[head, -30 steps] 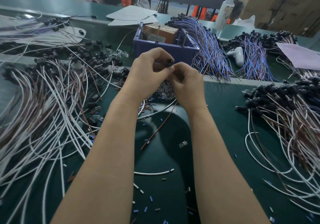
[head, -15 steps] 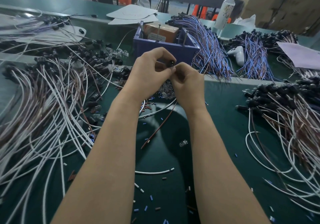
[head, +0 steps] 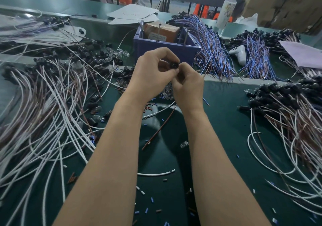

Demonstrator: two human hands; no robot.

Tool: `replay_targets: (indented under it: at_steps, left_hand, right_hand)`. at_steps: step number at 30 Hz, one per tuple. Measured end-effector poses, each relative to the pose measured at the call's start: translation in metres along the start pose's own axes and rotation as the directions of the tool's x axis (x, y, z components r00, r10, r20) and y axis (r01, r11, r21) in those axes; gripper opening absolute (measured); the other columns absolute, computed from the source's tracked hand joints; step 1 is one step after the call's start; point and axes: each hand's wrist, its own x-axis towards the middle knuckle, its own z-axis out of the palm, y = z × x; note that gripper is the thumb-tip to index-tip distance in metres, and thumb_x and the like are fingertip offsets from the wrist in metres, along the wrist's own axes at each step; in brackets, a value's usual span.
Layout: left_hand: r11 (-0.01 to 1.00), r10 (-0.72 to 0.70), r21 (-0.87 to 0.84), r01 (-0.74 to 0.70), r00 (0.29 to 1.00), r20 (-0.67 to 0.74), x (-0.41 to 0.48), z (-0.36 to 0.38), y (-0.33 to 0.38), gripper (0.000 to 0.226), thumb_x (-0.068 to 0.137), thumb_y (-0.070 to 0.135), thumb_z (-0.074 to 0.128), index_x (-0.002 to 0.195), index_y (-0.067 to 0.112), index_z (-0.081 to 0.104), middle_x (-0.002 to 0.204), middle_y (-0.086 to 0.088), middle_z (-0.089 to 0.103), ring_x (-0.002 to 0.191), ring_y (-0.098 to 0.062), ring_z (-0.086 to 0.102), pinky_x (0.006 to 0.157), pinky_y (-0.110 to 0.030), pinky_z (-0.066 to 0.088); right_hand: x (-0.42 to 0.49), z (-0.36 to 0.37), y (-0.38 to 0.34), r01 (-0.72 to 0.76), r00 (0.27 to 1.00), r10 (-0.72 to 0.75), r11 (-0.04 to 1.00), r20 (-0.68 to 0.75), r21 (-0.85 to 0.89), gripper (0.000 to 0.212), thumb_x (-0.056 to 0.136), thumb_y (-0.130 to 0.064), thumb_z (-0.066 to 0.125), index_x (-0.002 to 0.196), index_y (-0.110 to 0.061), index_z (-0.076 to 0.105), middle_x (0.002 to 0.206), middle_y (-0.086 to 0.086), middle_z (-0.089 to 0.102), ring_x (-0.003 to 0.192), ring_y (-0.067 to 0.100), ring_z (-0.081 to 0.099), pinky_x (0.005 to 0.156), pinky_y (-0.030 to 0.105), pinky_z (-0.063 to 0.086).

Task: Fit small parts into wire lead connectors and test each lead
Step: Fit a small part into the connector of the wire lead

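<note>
White and brown leads [head: 40, 114] heaped across the left of the green table [head: 226, 121], black ends mostly toward the far edge. Centre: left hand [head: 151, 75] above the table, fingers curled, pinching a black connector [head: 174, 66] between thumb and forefinger. Right hand [head: 189, 86] touching it, fingertips curled in and pinched against the connector's lower edge (any small part between them is hidden, cannot tell). Brown wire [head: 160, 129] hangs from under the hands down to the table. Clear bulbs [head: 167, 92] in a small heap below the hands, one loose bulb [head: 184, 144] nearer the person. Behind the hands: purple bin [head: 165, 51] with a cardboard box [head: 162, 32] inside. Right of that, a blue-brown wire bundle [head: 214, 51], then a finished-looking pile [head: 287, 114] of leads with black ends at far right.
</note>
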Motion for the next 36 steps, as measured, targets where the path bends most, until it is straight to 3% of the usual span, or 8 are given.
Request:
replay_targets:
  at_steps: [6, 11, 14, 20, 25, 29, 33, 36]
  left_hand:
    - [1.000, -0.008, 0.021, 0.008, 1.000, 0.002, -0.002, -0.001, 0.003, 0.016, 0.078, 0.003, 0.068, 0.086, 0.017, 0.069, 0.079, 0.001, 0.070, 0.078, -0.010, 0.069, 0.083, -0.034, 0.056]
    - [1.000, 0.000, 0.024, 0.000, 1.000, 0.005, -0.001, 0.000, 0.002, 0.016, 0.079, 0.003, 0.067, 0.087, 0.016, 0.069, 0.082, 0.000, 0.071, 0.080, -0.011, 0.069, 0.083, -0.034, 0.056]
    - [1.000, -0.001, 0.006, 0.001, 1.000, 0.003, 0.000, 0.000, 0.000, 0.014, 0.081, 0.006, 0.067, 0.092, 0.015, 0.068, 0.087, 0.000, 0.071, 0.084, -0.012, 0.069, 0.085, -0.037, 0.056]
    - [0.999, 0.006, -0.036, -0.007, 1.000, -0.007, 0.002, -0.007, 0.000, 0.019, 0.085, 0.004, 0.064, 0.098, 0.017, 0.066, 0.093, 0.004, 0.070, 0.090, -0.007, 0.068, 0.089, -0.029, 0.054]
    - [1.000, 0.009, 0.015, -0.008, 0.998, -0.059, 0.003, -0.011, -0.003, 0.018, 0.085, 0.007, 0.064, 0.099, 0.017, 0.066, 0.091, 0.006, 0.069, 0.087, -0.005, 0.067, 0.089, -0.023, 0.053]
    - [1.000, -0.015, 0.021, 0.016, 0.998, -0.054, 0.003, -0.009, -0.006, 0.016, 0.086, 0.006, 0.063, 0.097, 0.016, 0.065, 0.092, 0.005, 0.069, 0.089, -0.009, 0.067, 0.090, -0.028, 0.053]
    - [0.999, -0.035, -0.009, 0.035, 0.995, -0.090, 0.003, -0.011, -0.009, 0.016, 0.086, 0.004, 0.062, 0.096, 0.015, 0.064, 0.095, 0.002, 0.069, 0.090, -0.009, 0.066, 0.091, -0.029, 0.052]
    - [0.999, -0.031, -0.014, 0.030, 0.994, -0.107, 0.004, -0.011, -0.009, 0.015, 0.087, 0.004, 0.061, 0.097, 0.015, 0.064, 0.093, 0.003, 0.068, 0.090, -0.010, 0.066, 0.091, -0.028, 0.052]
  right_hand:
    - [0.000, 0.002, -0.002, -0.019, 0.999, 0.019, 1.000, -0.026, 0.005, 0.046, 0.085, -0.001, 0.056, 0.060, -0.033, 0.034, 0.051, -0.015, 0.038, 0.051, -0.003, 0.044, 0.049, 0.011, 0.029]
    - [-0.001, 0.003, -0.001, -0.048, 0.999, 0.047, 0.999, -0.022, -0.010, 0.026, 0.087, -0.004, 0.057, 0.070, -0.020, 0.045, 0.055, -0.015, 0.042, 0.052, 0.007, 0.039, 0.056, 0.024, 0.033]
    - [0.001, -0.002, -0.004, -0.042, 0.999, 0.042, 0.999, 0.014, -0.035, 0.020, 0.088, -0.009, 0.059, 0.072, -0.017, 0.051, 0.055, -0.013, 0.045, 0.053, 0.010, 0.040, 0.055, 0.020, 0.034]
    - [0.009, -0.014, -0.013, -0.084, 0.982, 0.086, 0.996, 0.169, -0.020, 0.008, 0.088, -0.013, 0.064, 0.088, -0.007, 0.069, 0.077, 0.002, 0.066, 0.073, 0.015, 0.060, 0.069, 0.023, 0.046]
    - [0.016, -0.022, -0.005, -0.172, 0.931, 0.243, 0.951, 0.272, -0.258, 0.016, 0.087, -0.017, 0.066, 0.102, -0.013, 0.071, 0.091, 0.004, 0.069, 0.079, 0.012, 0.059, 0.068, 0.013, 0.039]
    - [0.005, -0.013, -0.002, -0.204, 0.846, 0.370, 0.890, 0.384, -0.408, 0.018, 0.088, -0.019, 0.066, 0.105, -0.015, 0.071, 0.107, 0.004, 0.069, 0.098, 0.018, 0.061, 0.081, 0.021, 0.042]
    - [0.008, -0.018, 0.000, -0.273, 0.865, 0.418, 0.857, 0.277, -0.438, 0.021, 0.090, -0.010, 0.055, 0.101, -0.018, 0.071, 0.109, 0.007, 0.068, 0.104, 0.024, 0.059, 0.088, 0.028, 0.047]
    - [0.010, -0.020, 0.004, -0.304, 0.831, 0.479, 0.816, 0.282, -0.491, 0.022, 0.088, -0.007, 0.055, 0.095, -0.021, 0.070, 0.108, 0.008, 0.067, 0.103, 0.024, 0.059, 0.088, 0.032, 0.050]
